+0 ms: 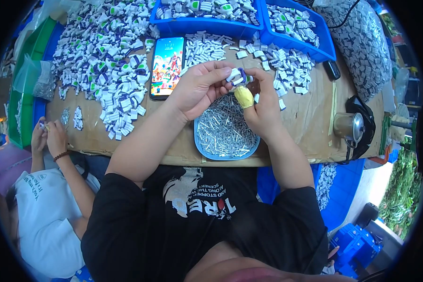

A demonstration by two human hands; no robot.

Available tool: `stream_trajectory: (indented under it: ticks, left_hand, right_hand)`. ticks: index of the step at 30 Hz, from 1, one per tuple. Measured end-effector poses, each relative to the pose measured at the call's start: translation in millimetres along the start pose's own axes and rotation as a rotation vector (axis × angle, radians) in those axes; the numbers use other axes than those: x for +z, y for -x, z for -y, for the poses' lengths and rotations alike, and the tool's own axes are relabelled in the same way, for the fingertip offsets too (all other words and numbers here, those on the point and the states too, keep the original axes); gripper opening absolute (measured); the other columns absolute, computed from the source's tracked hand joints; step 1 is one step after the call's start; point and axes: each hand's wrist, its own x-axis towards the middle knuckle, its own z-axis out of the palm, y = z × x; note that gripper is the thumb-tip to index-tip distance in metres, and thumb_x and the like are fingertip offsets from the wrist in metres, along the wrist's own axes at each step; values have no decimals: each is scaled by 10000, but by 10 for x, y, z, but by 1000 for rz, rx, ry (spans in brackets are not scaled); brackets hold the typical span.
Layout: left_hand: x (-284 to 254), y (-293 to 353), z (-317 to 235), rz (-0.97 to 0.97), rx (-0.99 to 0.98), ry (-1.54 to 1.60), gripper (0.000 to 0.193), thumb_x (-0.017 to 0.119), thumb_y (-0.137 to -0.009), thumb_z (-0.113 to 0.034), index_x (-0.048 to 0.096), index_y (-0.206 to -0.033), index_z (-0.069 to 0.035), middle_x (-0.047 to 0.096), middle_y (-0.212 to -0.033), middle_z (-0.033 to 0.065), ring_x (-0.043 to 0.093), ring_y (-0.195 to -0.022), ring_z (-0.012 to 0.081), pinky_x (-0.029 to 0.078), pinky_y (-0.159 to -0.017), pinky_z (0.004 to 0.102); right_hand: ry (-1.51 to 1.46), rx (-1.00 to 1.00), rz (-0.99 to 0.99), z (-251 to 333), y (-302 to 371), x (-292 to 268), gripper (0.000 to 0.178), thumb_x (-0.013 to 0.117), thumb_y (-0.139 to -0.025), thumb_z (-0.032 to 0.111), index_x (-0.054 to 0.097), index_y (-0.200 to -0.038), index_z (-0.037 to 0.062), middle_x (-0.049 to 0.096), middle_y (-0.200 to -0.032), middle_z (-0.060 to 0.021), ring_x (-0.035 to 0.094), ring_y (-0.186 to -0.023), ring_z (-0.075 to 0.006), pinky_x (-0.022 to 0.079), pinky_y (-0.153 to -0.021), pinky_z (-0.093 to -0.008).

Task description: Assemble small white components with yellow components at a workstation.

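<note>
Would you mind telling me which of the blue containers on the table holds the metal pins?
The round blue dish directly below the hands holds the silvery pins; the two rectangular blue bins at the far edge hold white plastic parts.

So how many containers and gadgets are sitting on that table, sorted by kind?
Blue bins: 2, both holding white plastic parts.
Blue round dish of metal pins: 1.
Phone: 1, screen lit.
Metal cup: 1.
Total: 5.
The loose white parts are too many to count; the left hand and right hand hold one small part together.

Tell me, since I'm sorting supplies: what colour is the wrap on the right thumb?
Yellow; the wrap on the right hand shows in the head view.
</note>
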Motion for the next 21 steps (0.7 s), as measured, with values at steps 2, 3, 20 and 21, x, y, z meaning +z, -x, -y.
stream_trajectory:
  ticks: [2, 3, 20, 21]
  left_hand:
    - [-5, 4, 0, 9, -8, 17, 187, 601, -901, -113, 583, -1042, 8, 612, -879, 49, 587, -735, 94, 500, -649, 179]
    - [-3, 6, 3, 8, -6, 17, 187, 601, -901, -113, 583, -1042, 8, 612, -879, 49, 587, -735, 94, 500, -649, 179]
    - [60, 62, 51, 167, 326, -517, 318, 625, -886, -121, 564, -1174, 0, 616, -1019, 46, 595, -910, 93, 492, -802, 233]
    - [56, 62, 52, 167, 326, -516, 318, 625, -886, -121, 564, -1174, 0, 616, -1019, 46, 595, -910, 93, 492, -802, 233]
  right_hand:
    - [9, -16, -7, -5, 1, 8, 422, 577, -804, -31, 438, -1199, 18, 574, -877, -82, 573, -741, -145, 452, -662, -268]
    - [9, -18, -5, -7, 1, 7, 422, 577, -804, -31, 438, -1199, 18, 574, -877, -82, 573, -741, -145, 452, -662, -268]
    - [13, -64, -71, 1, -24, 18, 505, 595, -767, -37, 475, -1247, 67, 549, -922, -100, 497, -608, -164, 423, -550, -282]
    - [14, -64, -70, 3, -22, 14, 505, 595, -767, -37, 475, -1247, 67, 549, -922, -100, 497, -608, -164, 423, -550, -282]
